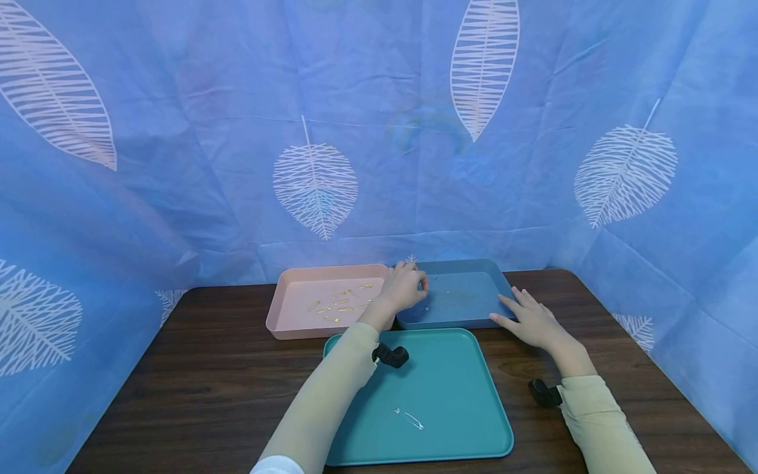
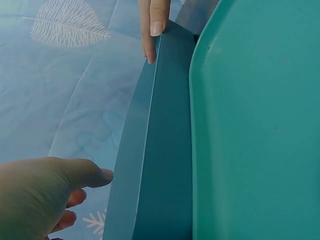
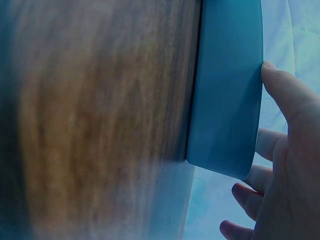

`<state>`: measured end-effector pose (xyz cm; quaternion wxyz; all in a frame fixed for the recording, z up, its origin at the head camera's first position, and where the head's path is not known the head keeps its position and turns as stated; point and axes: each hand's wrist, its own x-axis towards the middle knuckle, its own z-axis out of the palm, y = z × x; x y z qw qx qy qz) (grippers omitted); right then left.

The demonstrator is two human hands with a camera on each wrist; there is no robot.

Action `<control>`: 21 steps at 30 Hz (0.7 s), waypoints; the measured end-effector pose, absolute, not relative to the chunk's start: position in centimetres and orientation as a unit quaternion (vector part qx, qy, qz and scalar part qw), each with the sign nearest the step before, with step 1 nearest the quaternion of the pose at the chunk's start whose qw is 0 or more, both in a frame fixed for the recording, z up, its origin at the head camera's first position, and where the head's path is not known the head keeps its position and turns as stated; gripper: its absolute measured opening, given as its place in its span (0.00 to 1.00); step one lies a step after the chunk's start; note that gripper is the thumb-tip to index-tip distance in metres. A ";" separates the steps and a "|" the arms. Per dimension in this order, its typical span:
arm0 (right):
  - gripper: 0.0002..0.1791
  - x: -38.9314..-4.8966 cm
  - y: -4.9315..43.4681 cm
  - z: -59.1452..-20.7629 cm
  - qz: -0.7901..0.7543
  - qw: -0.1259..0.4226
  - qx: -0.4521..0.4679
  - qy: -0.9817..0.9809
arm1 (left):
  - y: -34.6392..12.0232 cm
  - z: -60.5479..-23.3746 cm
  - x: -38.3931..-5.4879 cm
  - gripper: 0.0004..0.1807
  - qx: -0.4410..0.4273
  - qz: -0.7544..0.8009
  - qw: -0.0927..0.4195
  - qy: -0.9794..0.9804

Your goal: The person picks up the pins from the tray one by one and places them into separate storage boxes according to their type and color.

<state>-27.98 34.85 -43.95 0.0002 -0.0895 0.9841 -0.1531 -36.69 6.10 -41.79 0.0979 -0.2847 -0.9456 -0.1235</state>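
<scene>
Safety pins, gold ones, lie scattered in the pink tray at centre left of the head view. A couple of silver ones still sit on the big teal tray in the lower middle, and what may be a few more, faint and hard to make out, lie in the dark blue tray just behind it. By my reading this is a sort by colour, well along: the teal tray is nearly cleared, with those last silver pins left to move.

The left hand hovers over the blue tray's left edge with its fingers bent and the tips drawn together, as if pinching something small (whether a pin is actually between them I cannot tell). In the left wrist view its thumb and fingers look loosely apart, beside the tray wall.

The right hand lies flat and relaxed, fingers straight, resting against the blue tray's right rim and holding nothing. The right wrist view shows its thumb touching that rim.

All three trays sit close together on a dark wood-grain table, hemmed in behind and at both sides by a blue cloth backdrop printed with white leaves.
</scene>
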 end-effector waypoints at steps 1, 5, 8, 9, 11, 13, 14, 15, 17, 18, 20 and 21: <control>0.43 -28.0 34.8 -44.0 -0.153 0.000 -0.089 0.984 | 6.1 -41.8 -36.6 0.06 -0.285 -0.123 0.097 -0.946; 0.43 -28.0 34.9 -43.9 -0.154 0.000 -0.090 0.984 | 5.9 -41.9 -36.5 0.06 -0.284 -0.121 0.096 -0.946; 0.43 -28.0 34.9 -44.0 -0.155 0.002 -0.090 0.984 | 5.7 -41.9 -36.3 0.06 -0.286 -0.121 0.099 -0.945; 0.44 -28.0 34.9 -44.0 -0.155 0.002 -0.090 0.984 | 5.6 -41.9 -36.2 0.06 -0.287 -0.119 0.102 -0.945; 0.44 -28.0 34.9 -44.0 -0.154 0.004 -0.089 0.984 | 5.4 -41.8 -36.0 0.06 -0.290 -0.118 0.108 -0.943; 0.44 -27.9 34.9 -44.0 -0.154 0.005 -0.088 0.984 | 5.3 -41.7 -35.8 0.06 -0.293 -0.117 0.115 -0.942; 0.44 -27.9 34.9 -44.0 -0.154 0.004 -0.089 0.984 | 5.2 -41.7 -35.7 0.06 -0.294 -0.113 0.119 -0.942; 0.44 -27.9 34.9 -43.9 -0.155 0.003 -0.089 0.984 | 5.1 -41.6 -35.6 0.06 -0.295 -0.111 0.123 -0.941; 0.44 -27.9 34.8 -43.9 -0.156 0.001 -0.089 0.984 | 4.9 -41.6 -35.5 0.05 -0.298 -0.106 0.129 -0.940; 0.44 -27.9 34.8 -43.9 -0.156 0.000 -0.089 0.984 | 4.8 -41.5 -35.4 0.05 -0.299 -0.105 0.131 -0.940; 0.43 -27.9 34.7 -43.8 -0.155 -0.001 -0.090 0.984 | 4.6 -41.4 -35.2 0.05 -0.301 -0.105 0.133 -0.938; 0.43 -27.9 34.7 -43.8 -0.154 -0.001 -0.089 0.984 | 4.5 -41.3 -35.0 0.05 -0.302 -0.107 0.133 -0.938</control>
